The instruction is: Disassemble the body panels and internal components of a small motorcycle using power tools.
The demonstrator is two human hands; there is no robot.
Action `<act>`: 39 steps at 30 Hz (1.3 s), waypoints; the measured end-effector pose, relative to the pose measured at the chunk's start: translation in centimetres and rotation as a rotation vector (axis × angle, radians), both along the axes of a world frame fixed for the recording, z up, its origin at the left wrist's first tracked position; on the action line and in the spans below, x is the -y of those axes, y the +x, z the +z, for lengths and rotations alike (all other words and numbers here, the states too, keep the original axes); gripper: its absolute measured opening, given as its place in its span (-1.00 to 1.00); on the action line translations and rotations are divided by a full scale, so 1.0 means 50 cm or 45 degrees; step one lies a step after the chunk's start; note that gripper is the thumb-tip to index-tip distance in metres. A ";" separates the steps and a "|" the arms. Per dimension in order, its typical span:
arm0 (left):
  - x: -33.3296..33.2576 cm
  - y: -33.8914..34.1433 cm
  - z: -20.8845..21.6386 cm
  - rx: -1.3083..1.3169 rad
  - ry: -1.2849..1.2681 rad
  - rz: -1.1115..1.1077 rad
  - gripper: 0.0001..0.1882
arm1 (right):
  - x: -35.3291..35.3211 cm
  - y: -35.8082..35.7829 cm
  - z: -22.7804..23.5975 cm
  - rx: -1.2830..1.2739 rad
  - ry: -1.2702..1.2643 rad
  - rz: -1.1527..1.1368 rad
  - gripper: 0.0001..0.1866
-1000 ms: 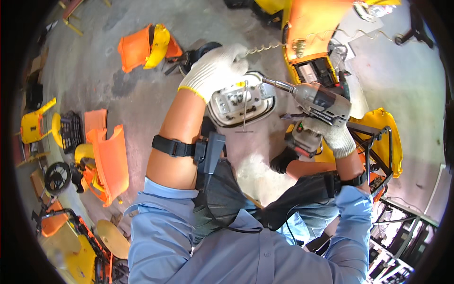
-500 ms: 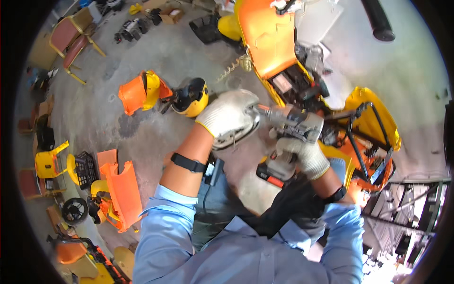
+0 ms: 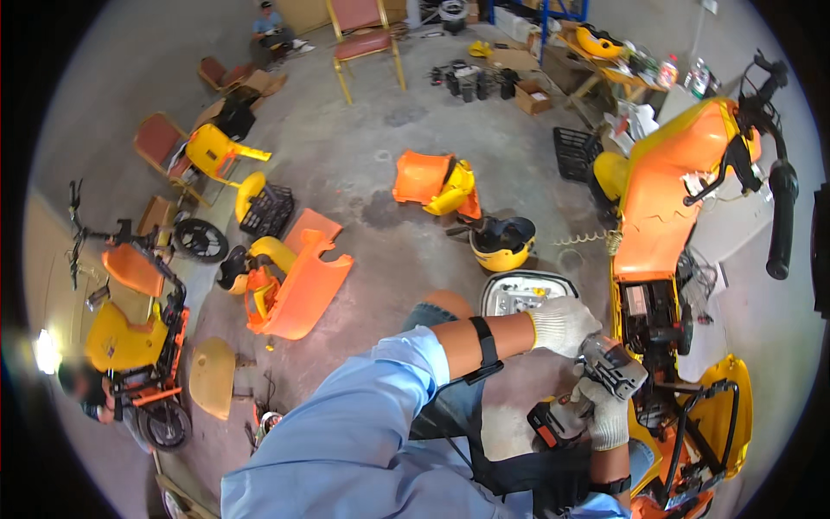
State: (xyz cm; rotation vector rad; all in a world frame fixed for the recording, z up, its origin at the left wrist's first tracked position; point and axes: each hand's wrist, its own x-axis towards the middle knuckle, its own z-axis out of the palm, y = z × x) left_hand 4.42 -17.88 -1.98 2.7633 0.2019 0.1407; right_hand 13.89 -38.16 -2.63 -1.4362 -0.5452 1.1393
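My right hand [image 3: 603, 411], in a white knit glove, is wrapped round the grip of a grey cordless drill [image 3: 614, 367]. The drill's battery, with a red patch, hangs low over my lap. Its nose points up toward my left hand [image 3: 562, 327], also gloved, whose fingers are curled at the drill's front end; what they pinch is hidden. Just beyond my left wrist lies a white tray [image 3: 491, 303] with small metal parts in it. To the right stands a partly stripped orange and yellow scooter [image 3: 661, 233], its inner bay uncovered close to the drill.
A yellow helmet [image 3: 501, 258] and orange body panels [image 3: 424, 177] lie on the floor ahead. More orange panels [image 3: 311, 285] and a black basket [image 3: 268, 210] lie left. A person [image 3: 86, 385] is by another scooter [image 3: 130, 337]; another person [image 3: 272, 30] sits far back.
My view has swung left and up, showing more of the room. My left hand has come off the tray, which now shows its contents. The drill stays in my right hand.
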 end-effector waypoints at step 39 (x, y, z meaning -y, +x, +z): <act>0.177 0.100 0.354 0.193 0.845 -0.269 -0.24 | 0.167 0.032 0.086 -0.368 0.860 -0.362 -0.71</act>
